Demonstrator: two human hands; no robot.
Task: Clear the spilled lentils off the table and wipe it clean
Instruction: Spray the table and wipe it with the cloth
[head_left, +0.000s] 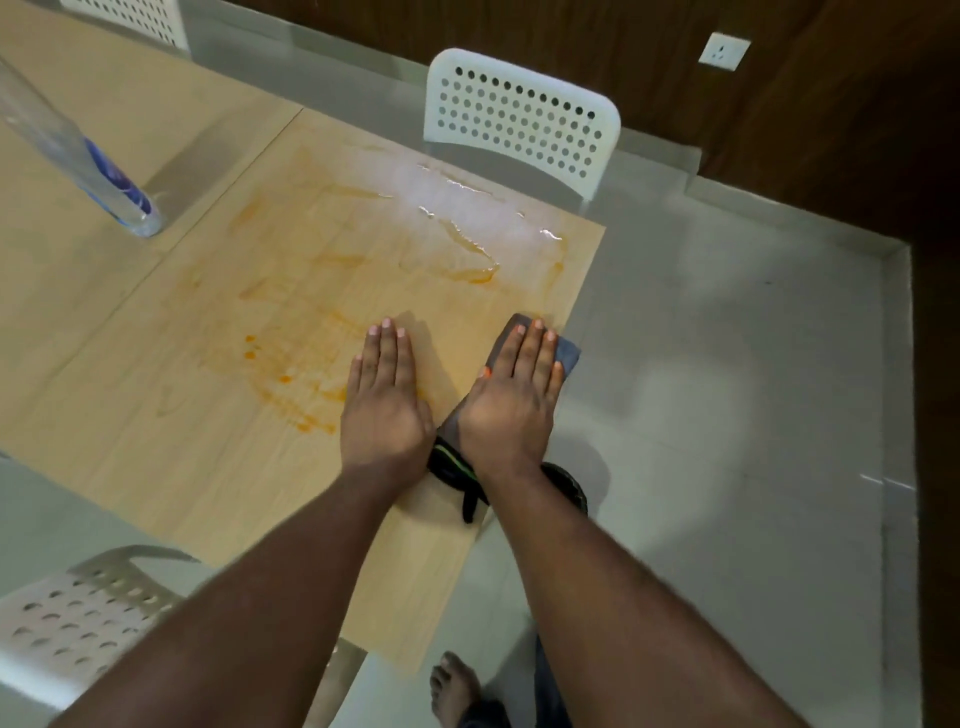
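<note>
1. The right hand (511, 400) lies flat with straight fingers pressed onto a grey cloth (567, 354), at the tabletop's (156, 447) right edge; the cloth shows past the fingertips and beside the thumb.
2. The left hand (384, 400) lies flat just beside the right one, fingers straight and together, palm on the bare wood, grasping nothing.
3. No whole lentils can be made out; orange smears (291, 384) and small orange specks lie to the left of the left hand and ahead of both hands.
4. Further ahead of the hands, a wet patch (457, 218) glistens near the far edge of the tabletop.
5. Between the two wrists and under the right wrist sits a dark object (457, 473) with green lines; what it is I cannot tell.
6. Far ahead-left of the hands stands a clear plastic bottle (78, 150) with a blue label.
7. A white perforated chair (519, 114) stands beyond the far edge, another (78, 618) beside the left forearm.
8. A bare foot (454, 688) is on the floor below the right forearm.
</note>
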